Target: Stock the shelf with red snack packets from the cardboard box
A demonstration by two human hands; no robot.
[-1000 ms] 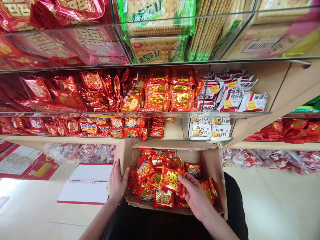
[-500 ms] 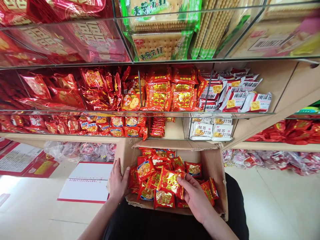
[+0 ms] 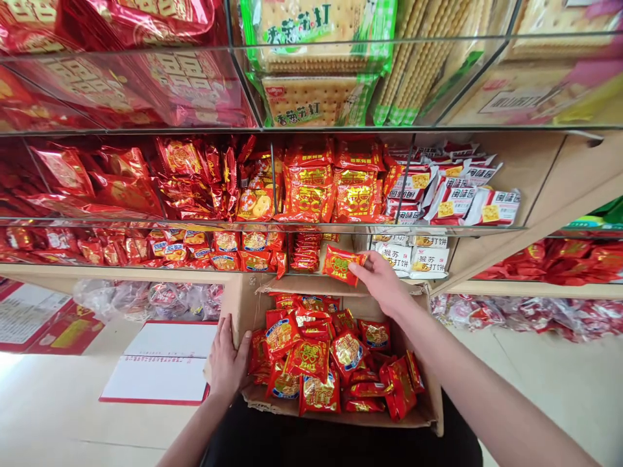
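Note:
An open cardboard box (image 3: 431,324) full of small red snack packets (image 3: 318,389) rests on my lap. My left hand (image 3: 228,360) lies against the box's left side, its fingers stretched and thumb apart. My right hand (image 3: 382,279) pinches one red packet (image 3: 342,264) with gold print, just above the box's far edge and at the front of the lowest shelf compartment. To the left of that packet, a stack of red packets (image 3: 305,251) stands in the compartment; white cracker packets (image 3: 409,258) lie to its right, partly behind my fingers.
Clear shelf fronts (image 3: 311,227) and dividers cross the view above the box. More red packets (image 3: 311,188) and large green cracker packs (image 3: 316,97) fill higher shelves. A white and red carton (image 3: 160,363) lies on the floor at left, near plastic-bagged goods (image 3: 160,298).
My right hand has lifted a red packet out of the box and carried it forward to the low shelf compartment. My left hand stays at the box's side.

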